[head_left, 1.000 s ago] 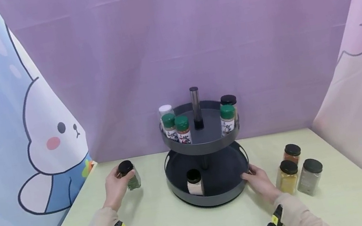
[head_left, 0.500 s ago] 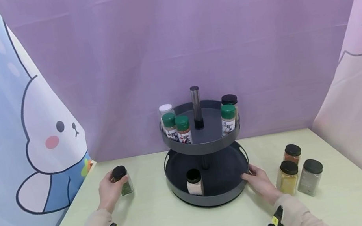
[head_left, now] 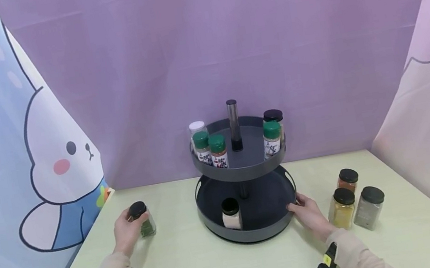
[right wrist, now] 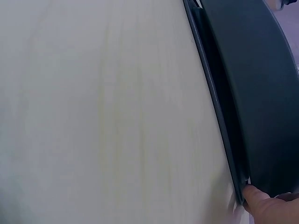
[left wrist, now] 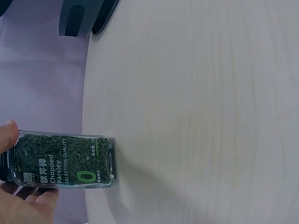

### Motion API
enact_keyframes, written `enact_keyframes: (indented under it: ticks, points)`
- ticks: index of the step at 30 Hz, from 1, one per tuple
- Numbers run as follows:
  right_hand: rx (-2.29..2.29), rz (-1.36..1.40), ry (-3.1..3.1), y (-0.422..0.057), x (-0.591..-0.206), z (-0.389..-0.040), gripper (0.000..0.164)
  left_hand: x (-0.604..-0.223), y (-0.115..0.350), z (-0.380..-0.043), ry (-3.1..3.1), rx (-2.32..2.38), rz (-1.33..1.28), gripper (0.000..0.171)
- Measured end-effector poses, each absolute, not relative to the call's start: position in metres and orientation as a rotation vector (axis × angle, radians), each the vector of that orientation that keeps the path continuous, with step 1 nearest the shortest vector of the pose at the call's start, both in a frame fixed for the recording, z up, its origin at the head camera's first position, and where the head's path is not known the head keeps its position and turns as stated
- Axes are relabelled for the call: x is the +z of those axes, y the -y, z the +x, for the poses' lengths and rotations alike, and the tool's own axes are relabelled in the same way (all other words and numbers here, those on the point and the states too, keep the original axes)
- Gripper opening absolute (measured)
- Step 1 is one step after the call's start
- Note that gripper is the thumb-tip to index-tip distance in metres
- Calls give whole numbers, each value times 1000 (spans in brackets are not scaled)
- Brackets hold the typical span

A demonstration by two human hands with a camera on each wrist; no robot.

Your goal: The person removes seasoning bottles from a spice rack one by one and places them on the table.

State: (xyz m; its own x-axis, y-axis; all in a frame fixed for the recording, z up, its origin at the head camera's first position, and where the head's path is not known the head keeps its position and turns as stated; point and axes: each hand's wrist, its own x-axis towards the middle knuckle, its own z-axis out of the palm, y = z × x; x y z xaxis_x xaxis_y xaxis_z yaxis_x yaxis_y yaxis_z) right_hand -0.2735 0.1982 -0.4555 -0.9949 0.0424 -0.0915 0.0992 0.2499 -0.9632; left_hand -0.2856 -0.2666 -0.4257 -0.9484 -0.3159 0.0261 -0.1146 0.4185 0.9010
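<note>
My left hand (head_left: 126, 231) grips a square glass jar of chopped parsley (left wrist: 65, 161) near its black lid, thumb on one side and fingers on the other. The jar is upright at the table's left; whether its base touches the table I cannot tell. My right hand (head_left: 310, 217) holds the right rim of the lower tier of a dark two-tier turntable (head_left: 253, 234), thumb over the edge. In the right wrist view fingers (right wrist: 261, 200) show at the tray's edge. One black-lidded jar with pale contents (head_left: 231, 216) stands on the lower tier.
On the upper tier (head_left: 247, 173) stand several bottles, among them a green-capped bottle (head_left: 218, 152) and a white-capped bottle (head_left: 197, 129). Right of my right hand are a yellow jar (head_left: 342, 212), a grey jar (head_left: 368, 210) and a reddish jar (head_left: 348, 182). A purple curtain (head_left: 223, 33) hangs behind.
My left hand has moved left and slightly toward me, carrying the parsley jar. The right hand stays at the tray's rim, and the turntable has not visibly turned.
</note>
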Motion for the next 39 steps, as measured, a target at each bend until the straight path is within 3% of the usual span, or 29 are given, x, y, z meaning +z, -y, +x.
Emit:
enact_keyframes:
  ticks: [20, 39]
  points:
    - [-1896, 142, -2427, -200, -457, -275, 64, -430, 276, -284, 2491, -1537, 372, 71]
    - [-1867, 149, -2448, -200, -458, -277, 65, -431, 277, -281, 2473, -1594, 355, 85]
